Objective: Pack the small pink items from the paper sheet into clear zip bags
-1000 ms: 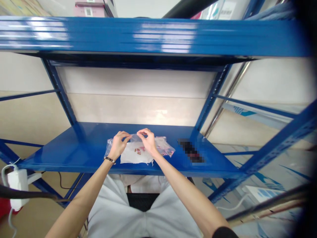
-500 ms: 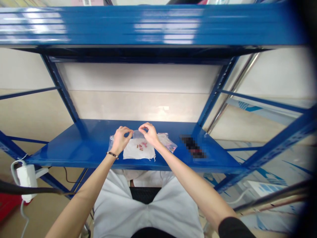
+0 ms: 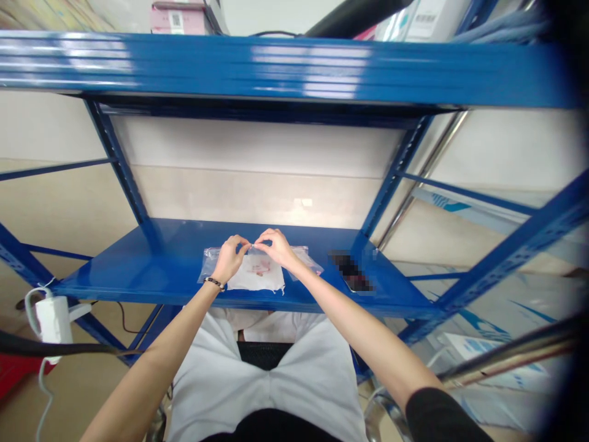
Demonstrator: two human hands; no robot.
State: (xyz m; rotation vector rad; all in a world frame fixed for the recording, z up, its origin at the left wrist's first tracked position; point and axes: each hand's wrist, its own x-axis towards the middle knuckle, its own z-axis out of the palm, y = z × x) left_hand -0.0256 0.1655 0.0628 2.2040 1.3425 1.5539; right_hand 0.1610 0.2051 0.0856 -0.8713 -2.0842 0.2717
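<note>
My left hand and my right hand are close together over the shelf, thumbs and fingertips pinched. Between them they grip the edge of a small clear plastic bag, which is hard to make out. Just below lies a white cloth pouch with drawstring ends at its lower right corner. Several small pink and brown pieces rest on the pouch, too small to name. One clear plastic bag lies beside my left wrist. Another clear bag, with something pinkish in it, is partly hidden behind my right forearm.
A phone, blurred out, lies on the blue shelf to the right. Blue uprights and an upper shelf beam frame the space. A white power strip hangs at the left post.
My hands have come closer together, fingertips nearly meeting. The clear bag stretched between them shows less now. The view has tilted up slightly, bringing more of the upper shelf into sight.
</note>
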